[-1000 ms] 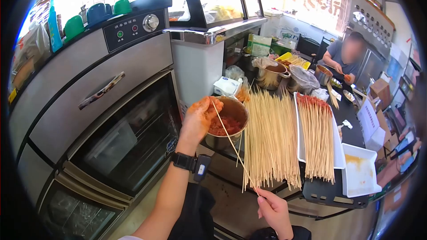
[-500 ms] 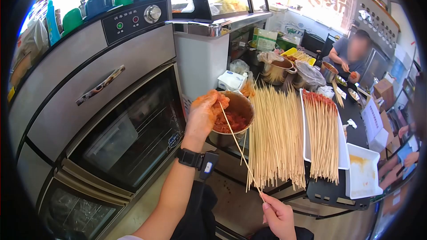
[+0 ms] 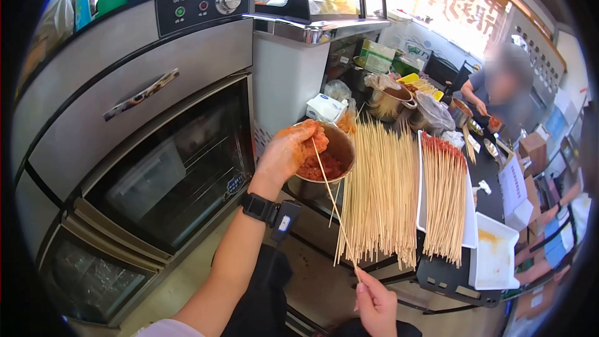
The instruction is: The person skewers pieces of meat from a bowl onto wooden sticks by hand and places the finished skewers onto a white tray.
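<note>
Left hand [image 3: 282, 153] curled round meat [image 3: 321, 137], more visible than 1 s ago; right hand [image 3: 377, 301] tight on skewer [image 3: 332, 202]

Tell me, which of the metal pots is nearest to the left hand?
The pot just left of the wide row of sticks, with red meat inside. The left hand is close beside it; the other pots stand farther back.

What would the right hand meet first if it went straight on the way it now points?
Probably the reddish lump in the left hand, though the pot might come first; depth is unclear.
</note>
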The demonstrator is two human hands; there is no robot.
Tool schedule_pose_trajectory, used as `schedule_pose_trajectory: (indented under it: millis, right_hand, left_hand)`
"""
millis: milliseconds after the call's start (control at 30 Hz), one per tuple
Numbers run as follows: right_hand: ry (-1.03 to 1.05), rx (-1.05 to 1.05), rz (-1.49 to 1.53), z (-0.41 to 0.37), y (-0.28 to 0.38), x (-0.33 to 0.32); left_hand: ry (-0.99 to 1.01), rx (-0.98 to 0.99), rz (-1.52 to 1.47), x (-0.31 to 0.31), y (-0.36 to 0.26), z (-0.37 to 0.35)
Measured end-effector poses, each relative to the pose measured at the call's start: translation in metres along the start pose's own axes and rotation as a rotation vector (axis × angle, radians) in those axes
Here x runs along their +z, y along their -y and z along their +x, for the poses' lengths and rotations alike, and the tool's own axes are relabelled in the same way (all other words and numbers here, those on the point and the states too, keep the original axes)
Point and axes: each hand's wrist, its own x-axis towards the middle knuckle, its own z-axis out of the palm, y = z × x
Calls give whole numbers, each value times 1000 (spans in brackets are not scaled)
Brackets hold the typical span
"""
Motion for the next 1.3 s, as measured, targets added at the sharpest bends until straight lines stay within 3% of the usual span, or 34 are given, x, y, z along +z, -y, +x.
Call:
schedule_pose_trajectory:
  millis: [133,167,267,367,467,533,667,733,767,833,967,1033,1067,1133,1267,1300]
  right_hand:
    - [-3,-19,-58,-2,17,13]
    - [-42,-114,-59,-2,14,19]
    - [8,-26,-59,-5,19,19]
    - [-12,-65,-88,-6,16,24]
    - [9,-69,-130,-8,15,30]
    - [-4,-169,-146,-9,13,35]
    - [31,-163,-198,-10,15,31]
    - [17,-169,-213,-11,12,30]
    - [4,-176,-227,-12,11,30]
    - [6,-169,-241,-13,8,28]
    - [5,-131,-272,-11,4,23]
    - [-55,-134,-275,-9,1,21]
    - [-113,-138,-279,-8,-2,20]
    - [-136,-119,-275,-5,-12,16]
    - [-246,-97,-209,3,-39,19]
    - [-223,-87,-215,6,-41,18]
  left_hand:
    - [-60,-35,-41,1,5,1]
    - [-62,-31,-45,0,6,0]
    - [-73,-38,69,2,7,-2]
    - [-53,-95,225,4,8,-2]
    - [-77,39,335,4,20,0]
    - [-268,111,532,-10,34,11]
    - [-235,266,607,17,18,-8]
    - [-200,-41,260,23,5,-5]
    - [-200,-41,260,22,2,-4]
    - [-95,-66,-48,19,-3,-4]
    - [-41,-128,-124,14,2,1]
    - [-94,-186,249,22,2,-2]
    - [-97,-200,247,25,3,-6]
    - [-209,2,659,34,3,-11]
    - [-129,276,925,6,2,0]
    - [-80,281,1655,3,-6,7]
